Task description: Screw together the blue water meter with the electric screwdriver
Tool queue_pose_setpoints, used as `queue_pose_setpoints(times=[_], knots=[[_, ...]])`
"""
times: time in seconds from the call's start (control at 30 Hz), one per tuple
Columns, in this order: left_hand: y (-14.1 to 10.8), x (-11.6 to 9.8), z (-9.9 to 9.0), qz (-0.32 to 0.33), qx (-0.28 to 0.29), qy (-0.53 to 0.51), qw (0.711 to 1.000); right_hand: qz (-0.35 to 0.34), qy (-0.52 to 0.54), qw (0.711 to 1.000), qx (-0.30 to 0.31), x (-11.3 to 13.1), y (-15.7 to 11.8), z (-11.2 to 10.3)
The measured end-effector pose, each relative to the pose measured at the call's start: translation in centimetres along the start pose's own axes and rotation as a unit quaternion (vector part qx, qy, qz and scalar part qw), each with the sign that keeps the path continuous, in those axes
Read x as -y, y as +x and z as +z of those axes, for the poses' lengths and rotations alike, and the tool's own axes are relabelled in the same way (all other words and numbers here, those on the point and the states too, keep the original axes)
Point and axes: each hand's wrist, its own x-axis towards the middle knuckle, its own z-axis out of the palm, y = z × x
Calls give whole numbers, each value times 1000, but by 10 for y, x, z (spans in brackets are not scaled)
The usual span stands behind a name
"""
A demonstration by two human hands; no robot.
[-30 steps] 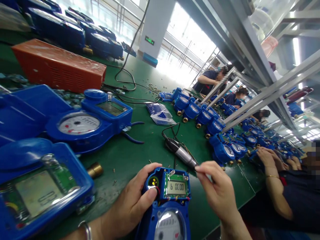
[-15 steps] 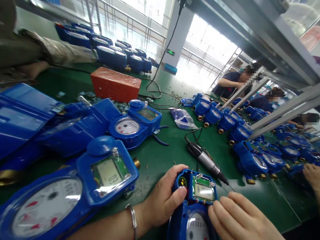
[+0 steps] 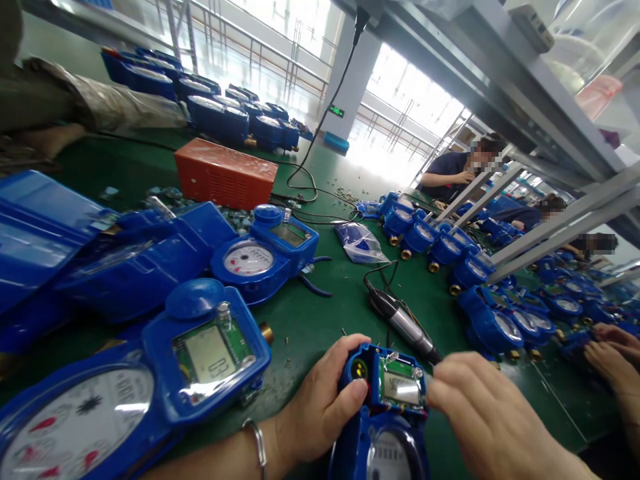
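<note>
My left hand (image 3: 325,400), with a bangle at the wrist, grips a blue water meter (image 3: 350,433) at the bottom middle, thumb on its upper housing. That housing has no lid over it; a green circuit board, a lit display (image 3: 401,388) and a round compartment show inside. My right hand (image 3: 490,413) is closed at the meter's right edge, its fingers bent together; whatever they pinch, if anything, is hidden. Just beyond these fingers lies a black and silver electric screwdriver (image 3: 404,327), its tip covered by the hand. A larger-looking blue meter (image 3: 210,353) with a display lies at the left.
An orange-red box (image 3: 225,175) with cables stands at the back. A plastic bag (image 3: 361,241) of blue parts, blue-handled pliers (image 3: 316,287) and loose screws lie on the green table. Meters (image 3: 493,320) line the right side. Co-workers (image 3: 455,170) sit beyond; another person's hands (image 3: 613,353) show at right.
My right hand has risen along the meter's right edge toward the screwdriver, now hiding its tip. My left hand keeps its hold. The view has shifted slightly.
</note>
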Motion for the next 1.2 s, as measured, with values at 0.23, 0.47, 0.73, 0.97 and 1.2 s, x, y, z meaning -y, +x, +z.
queue_pose_setpoints(times=[0.23,0.47,0.73,0.97,1.2], knots=[[4,-1,-3,-19,18,2,1000,167,99,974,117,-60,50,98],[3,5,-5,-34,7,25,999,182,140,961,155,-73,61,95],[3,8,0,-38,-8,4,999,184,182,954,152,-75,55,87],[3,5,-4,-19,5,20,1000,101,255,940,203,-61,69,49],[4,3,-4,-48,-6,6,999,-63,229,902,360,-53,96,20]])
